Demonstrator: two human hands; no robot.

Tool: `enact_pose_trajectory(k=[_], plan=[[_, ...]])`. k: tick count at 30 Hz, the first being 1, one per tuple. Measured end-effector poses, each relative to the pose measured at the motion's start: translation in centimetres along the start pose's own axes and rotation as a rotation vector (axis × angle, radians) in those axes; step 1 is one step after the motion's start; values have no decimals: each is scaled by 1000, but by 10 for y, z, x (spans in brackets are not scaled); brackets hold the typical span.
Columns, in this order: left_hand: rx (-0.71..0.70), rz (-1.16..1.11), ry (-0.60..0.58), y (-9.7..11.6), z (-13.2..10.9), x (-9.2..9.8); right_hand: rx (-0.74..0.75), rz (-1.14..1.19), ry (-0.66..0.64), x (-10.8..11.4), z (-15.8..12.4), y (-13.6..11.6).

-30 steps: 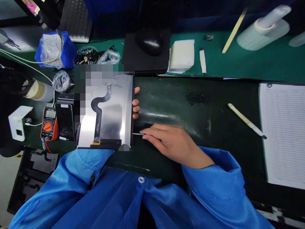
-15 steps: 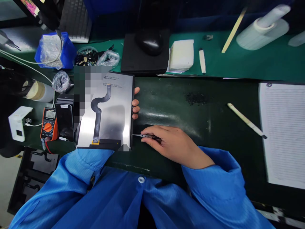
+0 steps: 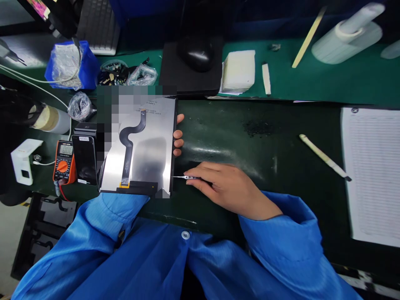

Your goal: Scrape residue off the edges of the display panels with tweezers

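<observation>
A tablet display panel [image 3: 153, 146], silver-backed with a dark curved flex cable [image 3: 127, 154], is held up before me. My left hand [image 3: 178, 138] grips it from beneath; only its fingertips show along the panel's right edge, and the rest is hidden behind the panel or under a blurred patch. Between thumb and fingers of my right hand [image 3: 223, 185] is a pair of metal tweezers [image 3: 187, 177]. Their tip points left and reaches the lower right edge of the panel; whether it touches, I cannot tell.
Left of the panel stand a phone [image 3: 84, 159] and an orange multimeter [image 3: 63, 163]. Dark scraps [image 3: 258, 128] lie on the mat, with a flat stick [image 3: 325, 157] and lined paper [image 3: 371, 175] to the right. A mouse [image 3: 196, 53] and white wipes [image 3: 239, 71] sit behind.
My right hand and the tweezers have shifted very slightly left, bringing the tip closer to the panel's edge. The panel has tilted a little in my left hand.
</observation>
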State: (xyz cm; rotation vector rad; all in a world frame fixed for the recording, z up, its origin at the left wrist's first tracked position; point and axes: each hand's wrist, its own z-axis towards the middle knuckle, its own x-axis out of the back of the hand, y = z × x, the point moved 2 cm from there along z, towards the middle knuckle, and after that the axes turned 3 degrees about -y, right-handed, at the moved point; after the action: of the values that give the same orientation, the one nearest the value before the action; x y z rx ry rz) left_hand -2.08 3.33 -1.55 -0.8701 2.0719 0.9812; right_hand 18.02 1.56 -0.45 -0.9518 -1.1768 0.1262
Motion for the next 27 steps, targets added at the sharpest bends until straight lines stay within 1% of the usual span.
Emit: enact_pose_trajectory(k=[2,4,9,11,16,23,27], plan=[[71,42,-113,1,1,3,22,-12,11,0,0,1],[114,65,-185,4,2,6,31,-15,5,1,0,1],[169,20,-251,8,4,11,-16,26,-12,0,0,-1],[162,11,-253,8,4,10,-17,20,-15,0,-1,0],[133,20,-211,5,4,8,40,-9,-18,2,0,1],[133,25,-209,5,3,8,-37,26,-36,1,0,-1],[126,39,-223,5,3,9,13,9,-32,0,-1,0]])
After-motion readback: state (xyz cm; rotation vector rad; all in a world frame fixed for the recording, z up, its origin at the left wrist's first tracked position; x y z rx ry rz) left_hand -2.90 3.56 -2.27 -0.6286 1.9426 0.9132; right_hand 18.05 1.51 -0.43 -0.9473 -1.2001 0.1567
